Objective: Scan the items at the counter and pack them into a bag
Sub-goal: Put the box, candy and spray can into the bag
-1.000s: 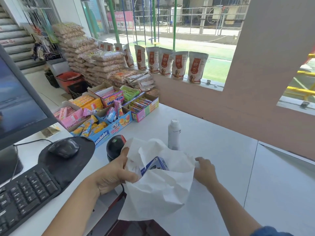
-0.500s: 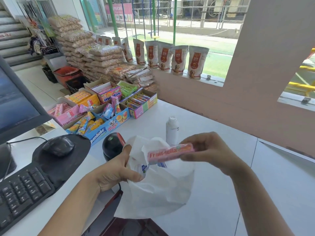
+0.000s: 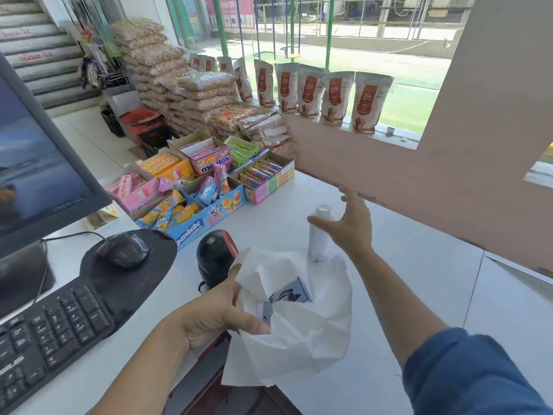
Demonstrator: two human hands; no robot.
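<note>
- Bag [image 3: 302,333]: a white plastic one, crumpled, sitting at the near edge of the white counter [image 3: 419,280], its mouth held open toward the camera.
- Far left, a dark monitor [image 3: 39,163] stands over a black keyboard [image 3: 45,333]; a black mouse [image 3: 124,250] rests on a dark pad beside them.
- Behind the mouse, open candy boxes [image 3: 203,187] crowd the back left of the counter, pink, yellow and blue packs showing.
- A black barcode scanner [image 3: 214,259] stands upright just left of the bag, close to the knuckles of the left hand.
- Left hand [image 3: 218,313]: fingers and thumb pinched shut on the bag's left rim, pulling that side of the mouth outward.
- Inside the bag's opening a small blue and white carton [image 3: 291,293] shows, tilted, partly hidden by folds of plastic.
- A white bottle [image 3: 319,232] stands upright on the counter directly behind the bag, its lower end hidden by the bag's rim.
- Right hand [image 3: 348,226]: fingers spread wide and loose, grasping nothing, the thumb in front of the bottle and the palm just to its right; whether the skin touches the bottle I cannot tell.
- A blue sleeve [image 3: 466,375] covers the right upper arm at the lower right corner.
- Along the window ledge at the back, pouches of dog food [image 3: 335,97] stand in a row.
</note>
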